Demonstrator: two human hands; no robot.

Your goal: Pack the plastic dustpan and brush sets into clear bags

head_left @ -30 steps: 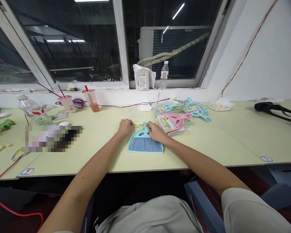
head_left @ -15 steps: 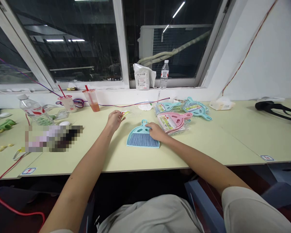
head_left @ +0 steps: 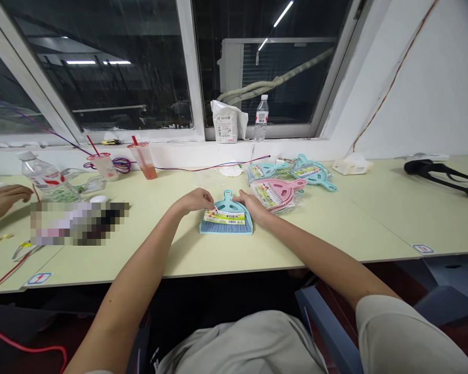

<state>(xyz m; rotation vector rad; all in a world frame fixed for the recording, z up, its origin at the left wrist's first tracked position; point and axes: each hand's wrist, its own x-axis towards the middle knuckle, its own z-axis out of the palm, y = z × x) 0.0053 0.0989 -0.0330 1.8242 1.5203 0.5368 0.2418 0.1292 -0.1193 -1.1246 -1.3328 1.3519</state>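
Observation:
A light-blue dustpan (head_left: 249, 229) with a grey-blue bristled brush (head_left: 218, 227) nested in it lies flat on the table in front of me, its handle pointing away. My left hand (head_left: 197, 200) pinches the left end of a printed yellow-green label card (head_left: 231, 217), which lies across the brush above the bristles. At the upper right edge of the dustpan, beside the handle, my right hand (head_left: 252, 205) grips the rim; some of its fingertips are hidden.
Behind my right hand lie bagged pink (head_left: 283, 193) and blue dustpan sets (head_left: 314, 173). Drink cups (head_left: 145, 162), a large bottle (head_left: 42, 176) and a blurred patch are to the left. Another person's hand (head_left: 8, 200) rests at the far left. A tissue pack (head_left: 353, 165) stands right.
My left hand has brought the label card right and down onto the brush. My right hand has shifted from the brush's top to the dustpan's right edge. Another person's hand has appeared at left.

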